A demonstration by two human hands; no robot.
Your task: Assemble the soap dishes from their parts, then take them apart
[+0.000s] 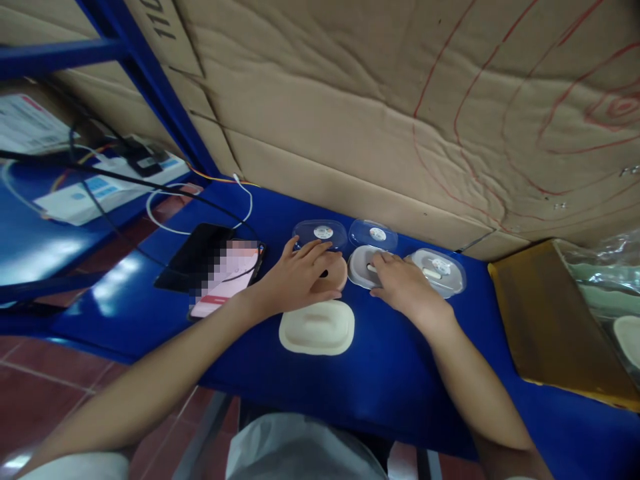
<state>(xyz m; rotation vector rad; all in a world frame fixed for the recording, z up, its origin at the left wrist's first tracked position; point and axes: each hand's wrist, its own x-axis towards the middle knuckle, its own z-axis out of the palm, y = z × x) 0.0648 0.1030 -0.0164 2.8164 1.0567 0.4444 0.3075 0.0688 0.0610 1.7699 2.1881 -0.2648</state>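
Note:
My left hand (pixel 305 270) lies palm down with its fingers spread over a round-cornered peach-coloured piece (pixel 339 272), which has a small dark spot or hole. Part of that piece is hidden under the hand. My right hand (pixel 403 283) reaches over a grey oval container (pixel 359 267), thumb and forefinger apart and touching or just above it. A small whitish part shows by the fingertips. In front of my left hand sits a cream-coloured moulded tray (pixel 317 328). Right of my right hand is another clear-rimmed container (pixel 444 270) with a round label.
Two clear plastic lids (pixel 320 233) with round stickers lie along the cardboard wall (pixel 320 120). At left are a lit phone (pixel 233 273), a black flat object (pixel 195 257) and cables. An open cardboard box (pixel 545 320) stands at right on the blue table (pixel 400 373).

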